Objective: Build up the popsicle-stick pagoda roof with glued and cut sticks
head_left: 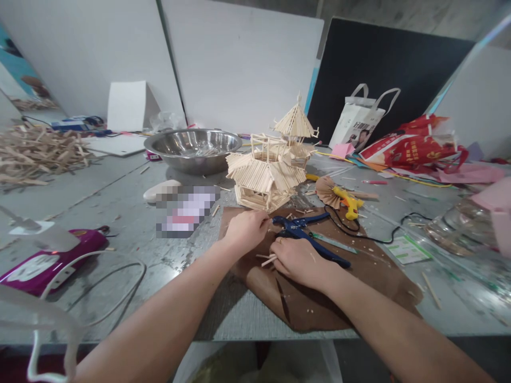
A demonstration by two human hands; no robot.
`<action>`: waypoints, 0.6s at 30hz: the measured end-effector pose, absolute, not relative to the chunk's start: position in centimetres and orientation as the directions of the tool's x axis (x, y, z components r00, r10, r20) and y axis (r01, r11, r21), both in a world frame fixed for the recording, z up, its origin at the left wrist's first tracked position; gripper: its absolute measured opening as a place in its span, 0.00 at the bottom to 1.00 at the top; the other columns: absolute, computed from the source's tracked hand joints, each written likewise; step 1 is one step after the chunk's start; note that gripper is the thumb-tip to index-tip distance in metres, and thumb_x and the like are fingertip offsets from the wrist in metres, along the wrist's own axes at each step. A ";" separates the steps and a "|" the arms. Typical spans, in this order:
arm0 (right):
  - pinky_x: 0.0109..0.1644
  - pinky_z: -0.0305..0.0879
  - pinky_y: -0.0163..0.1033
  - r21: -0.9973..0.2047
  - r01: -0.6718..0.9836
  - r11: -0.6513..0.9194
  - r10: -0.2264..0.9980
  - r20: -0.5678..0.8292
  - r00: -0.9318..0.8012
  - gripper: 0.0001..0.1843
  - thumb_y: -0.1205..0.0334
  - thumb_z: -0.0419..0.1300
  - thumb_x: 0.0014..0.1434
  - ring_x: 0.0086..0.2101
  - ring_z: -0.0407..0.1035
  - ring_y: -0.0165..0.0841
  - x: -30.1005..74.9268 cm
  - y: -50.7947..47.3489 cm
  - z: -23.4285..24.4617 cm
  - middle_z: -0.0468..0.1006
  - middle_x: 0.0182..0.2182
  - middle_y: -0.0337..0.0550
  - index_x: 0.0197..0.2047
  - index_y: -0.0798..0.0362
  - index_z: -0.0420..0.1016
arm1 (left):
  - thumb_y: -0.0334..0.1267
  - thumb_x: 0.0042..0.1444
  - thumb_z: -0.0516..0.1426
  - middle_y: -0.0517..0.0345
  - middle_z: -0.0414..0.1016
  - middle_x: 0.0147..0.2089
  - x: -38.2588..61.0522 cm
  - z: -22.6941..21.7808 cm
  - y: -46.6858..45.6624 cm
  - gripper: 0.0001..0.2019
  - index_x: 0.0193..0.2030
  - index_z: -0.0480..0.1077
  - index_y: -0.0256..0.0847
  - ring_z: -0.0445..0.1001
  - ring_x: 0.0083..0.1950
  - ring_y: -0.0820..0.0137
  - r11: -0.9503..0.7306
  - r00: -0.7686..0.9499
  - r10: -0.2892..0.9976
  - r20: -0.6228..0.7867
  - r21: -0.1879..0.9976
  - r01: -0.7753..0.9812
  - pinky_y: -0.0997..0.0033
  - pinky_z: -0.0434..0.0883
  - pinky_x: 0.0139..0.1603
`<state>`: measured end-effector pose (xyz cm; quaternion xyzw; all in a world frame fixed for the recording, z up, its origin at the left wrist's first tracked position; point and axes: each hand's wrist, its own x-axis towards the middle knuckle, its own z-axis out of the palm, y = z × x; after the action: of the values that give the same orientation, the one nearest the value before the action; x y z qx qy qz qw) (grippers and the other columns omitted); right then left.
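Note:
My left hand point(248, 230) is closed just in front of a pavilion model built of thin wooden sticks point(268, 175); what its fingertips pinch, if anything, is hidden. Several short wooden sticks point(268, 259) poke out from under the curled fingers of my right hand point(299, 259). Both hands are over a brown sheet point(339, 308) with a lifted front edge. Blue-handled pliers point(305, 231) lie beyond my right hand, with their jaws toward my left. A thin flat blade or ruler point(335, 242) is beside them. Behind the hexagonal lower roof rises a smaller pointed roof point(296, 119).
At the back stands a steel basin point(194, 151). A yellow glue gun point(349, 203) with a black cord lies right of the model. Left are a purple power strip point(43, 266), white cables and a stick pile point(35, 154). A glass container point(455, 229) is at right.

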<state>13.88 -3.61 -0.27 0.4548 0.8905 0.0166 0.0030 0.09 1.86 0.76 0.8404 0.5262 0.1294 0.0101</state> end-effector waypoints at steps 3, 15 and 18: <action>0.27 0.56 0.35 0.037 0.811 0.584 0.812 -0.008 -0.584 0.12 0.65 0.42 0.57 0.30 0.67 0.34 14.0 -3.5 -0.4 0.71 0.32 0.46 0.35 0.56 0.65 | 0.41 0.53 0.44 0.56 0.73 0.31 0.1 0.6 1.9 0.14 0.32 0.69 0.42 0.70 0.33 0.68 -0.472 0.434 0.872 0.224 0.154 0.868 0.73 0.61 0.31; 0.29 0.53 0.35 -0.084 0.917 0.390 0.912 -0.103 -0.397 0.14 0.59 0.38 0.59 0.31 0.68 0.36 16.0 -2.5 0.4 0.74 0.33 0.49 0.40 0.54 0.60 | 0.44 0.52 0.46 0.56 0.71 0.25 -0.6 3.0 1.3 0.16 0.26 0.69 0.37 0.67 0.27 0.73 -0.659 0.639 0.751 0.167 0.245 0.711 0.76 0.58 0.27; 0.28 0.51 0.34 -0.075 0.912 0.404 0.907 -0.094 -0.410 0.13 0.59 0.38 0.59 0.31 0.68 0.36 16.4 -2.3 0.2 0.74 0.32 0.48 0.39 0.53 0.59 | 0.41 0.51 0.48 0.58 0.72 0.28 -0.5 4.6 -0.2 0.12 0.30 0.70 0.39 0.68 0.29 0.73 -0.752 0.783 0.622 0.024 0.300 0.588 0.76 0.60 0.29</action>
<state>16.37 -2.29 0.21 0.5428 0.8377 -0.0572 0.0189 -0.52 -0.19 4.62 0.9339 0.3237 0.0612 0.1392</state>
